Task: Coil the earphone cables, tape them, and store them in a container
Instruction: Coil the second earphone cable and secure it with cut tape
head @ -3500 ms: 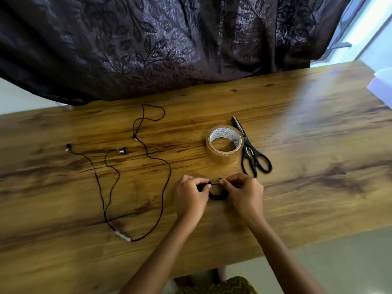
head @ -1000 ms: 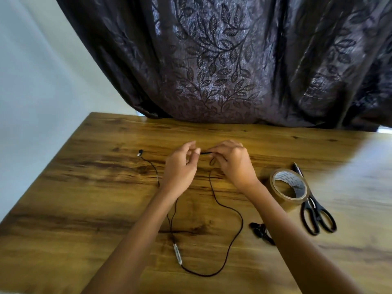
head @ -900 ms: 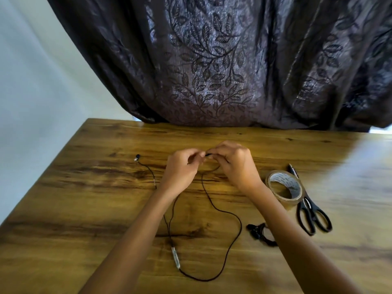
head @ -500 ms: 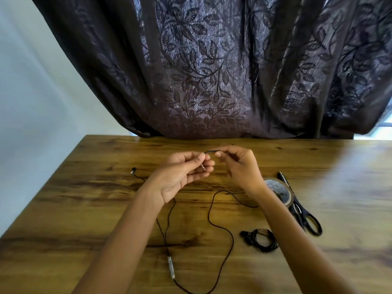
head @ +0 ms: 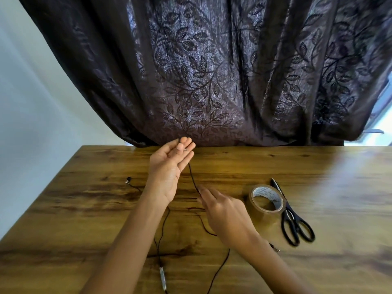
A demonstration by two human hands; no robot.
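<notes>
A black earphone cable [head: 220, 266] lies loose over the wooden table [head: 318, 166]. My left hand [head: 169, 166] is raised, palm up, pinching the plug end of the cable between thumb and fingers. From there the cable runs down to my right hand [head: 224, 213], which pinches it lower, just above the table. One earbud [head: 128, 179] rests at the far left, and the inline remote [head: 163, 275] lies near the front edge. A coiled earphone is almost hidden behind my right forearm; only a bit shows [head: 274, 248].
A roll of brown tape [head: 266, 203] stands right of my right hand, with black scissors [head: 294, 225] beside it. A dark leaf-patterned curtain [head: 212, 71] hangs behind the table's far edge. No container is in view.
My left hand has lifted and turned palm up with the plug end. My right hand has slid down the cable toward the table, pulling it taut between the hands.
</notes>
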